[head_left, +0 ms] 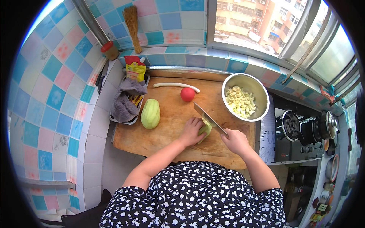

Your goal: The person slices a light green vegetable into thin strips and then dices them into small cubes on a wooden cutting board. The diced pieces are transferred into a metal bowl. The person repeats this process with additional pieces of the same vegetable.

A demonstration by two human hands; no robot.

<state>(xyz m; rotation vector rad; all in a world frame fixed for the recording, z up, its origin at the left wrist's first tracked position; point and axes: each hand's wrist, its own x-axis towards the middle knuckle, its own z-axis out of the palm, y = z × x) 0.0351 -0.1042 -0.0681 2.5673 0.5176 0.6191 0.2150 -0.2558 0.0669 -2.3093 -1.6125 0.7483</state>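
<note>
On the wooden cutting board (171, 144), my left hand (191, 132) is closed over a piece of pale green peeled vegetable (206, 128), partly hidden by the fingers. My right hand (235, 141) grips the handle of a cleaver (207, 117). Its broad blade slants up and left, right beside the piece; whether it touches cannot be seen. To the left lies a whole peeled vegetable (151, 114) of the same pale green. A red tomato (187, 94) sits beyond my hands, beside a long white scallion stalk (173, 85). Pale diced cubes (240, 102) lie in a steel bowl (265, 93) at the far right.
At the board's left, a tray (134, 120) holds a grey towel (125, 102) and a red-and-yellow pouch (135, 71). A gas stove (283, 148) with a pot (327, 125) stands right. A straw brush (133, 30) leans on the tiled wall, near the window (258, 22).
</note>
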